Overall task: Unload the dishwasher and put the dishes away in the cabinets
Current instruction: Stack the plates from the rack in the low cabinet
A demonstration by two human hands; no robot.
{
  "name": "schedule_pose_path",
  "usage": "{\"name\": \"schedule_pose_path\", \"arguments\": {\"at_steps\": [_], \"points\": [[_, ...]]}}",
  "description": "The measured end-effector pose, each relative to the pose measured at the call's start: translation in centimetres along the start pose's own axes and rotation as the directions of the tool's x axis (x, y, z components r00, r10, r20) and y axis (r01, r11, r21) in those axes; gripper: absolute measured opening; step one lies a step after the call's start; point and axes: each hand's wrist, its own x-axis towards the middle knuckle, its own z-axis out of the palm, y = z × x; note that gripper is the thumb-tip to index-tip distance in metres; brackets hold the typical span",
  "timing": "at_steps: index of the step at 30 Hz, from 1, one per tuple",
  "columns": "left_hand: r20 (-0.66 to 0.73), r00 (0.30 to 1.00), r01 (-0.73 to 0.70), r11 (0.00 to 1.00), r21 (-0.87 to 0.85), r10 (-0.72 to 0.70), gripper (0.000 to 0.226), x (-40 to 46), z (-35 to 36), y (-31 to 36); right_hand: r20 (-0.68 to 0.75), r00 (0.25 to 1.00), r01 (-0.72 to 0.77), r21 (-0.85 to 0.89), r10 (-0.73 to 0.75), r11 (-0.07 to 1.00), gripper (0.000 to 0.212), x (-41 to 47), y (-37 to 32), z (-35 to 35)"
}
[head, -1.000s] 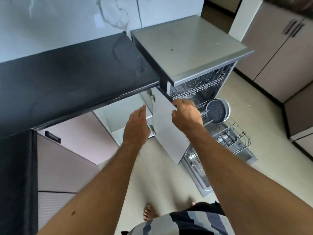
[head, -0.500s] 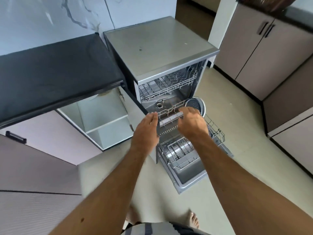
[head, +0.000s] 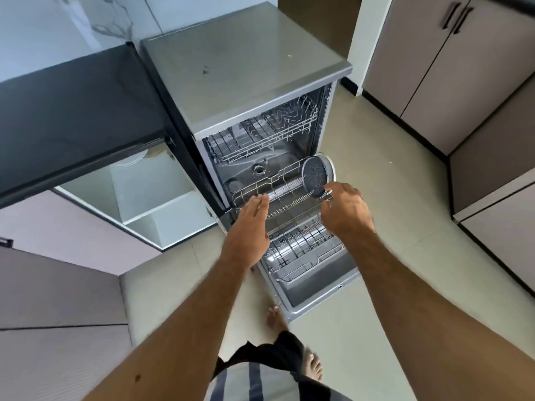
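Observation:
The silver dishwasher (head: 246,62) stands open with its door (head: 321,287) folded down to the floor. Its lower wire rack (head: 289,195) is pulled out over the door. A round dark speckled plate (head: 317,176) stands on edge at the rack's far right. My right hand (head: 346,208) hovers just below the plate, fingertips at its lower rim, not closed on it. My left hand (head: 249,230) is flat and open over the rack's left front corner. The upper rack (head: 260,137) inside holds no dishes that I can see.
To the left an open lower cabinet (head: 150,195) shows white shelves under a black countertop (head: 72,111). Its door (head: 188,146) stands edge-on against the dishwasher's side. Beige cabinets with dark handles (head: 457,15) line the right side. My bare feet (head: 312,369) stand on the tiled floor.
Both hands left the cabinet door and moved right and down over the dishwasher's lower rack. My right hand now reaches the plate's lower rim.

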Motion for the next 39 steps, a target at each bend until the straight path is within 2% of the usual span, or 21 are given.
{"name": "schedule_pose_path", "arguments": {"at_steps": [7,10,14,18,24,31,39], "points": [[0.033,0.999,-0.007,0.999,-0.05,0.009,0.09,8.6,0.4,2.1,0.063,0.998,0.015,-0.065,-0.011,0.998,0.04,6.2,2.1,-1.2],[0.041,0.998,-0.054,0.998,0.017,0.053,0.088,11.8,1.0,2.4,0.065,0.998,-0.004,-0.103,0.011,0.995,0.043,9.0,3.0,-1.9],[0.048,0.994,-0.098,0.991,0.095,0.094,0.086,15.2,1.3,2.6,0.051,0.998,-0.031,-0.066,0.034,0.997,0.044,12.2,3.6,-1.5],[0.071,0.997,-0.019,0.998,0.058,0.015,0.083,17.3,2.4,2.7,0.117,0.991,-0.055,-0.057,0.062,0.997,0.046,14.6,5.3,0.8],[0.138,0.987,0.082,0.996,0.034,-0.086,0.082,19.8,5.6,3.4,0.196,0.98,0.005,-0.074,0.01,0.997,0.046,19.2,8.1,2.9],[0.105,0.975,0.204,0.977,-0.057,-0.197,0.075,26.4,9.6,6.2,0.272,0.956,0.126,-0.054,-0.107,0.991,0.044,26.5,11.5,4.0],[0.087,0.938,0.343,0.936,-0.077,-0.337,0.076,34.0,16.2,7.0,0.32,0.944,0.088,-0.019,-0.078,0.996,0.046,34.7,16.7,7.4]]}}
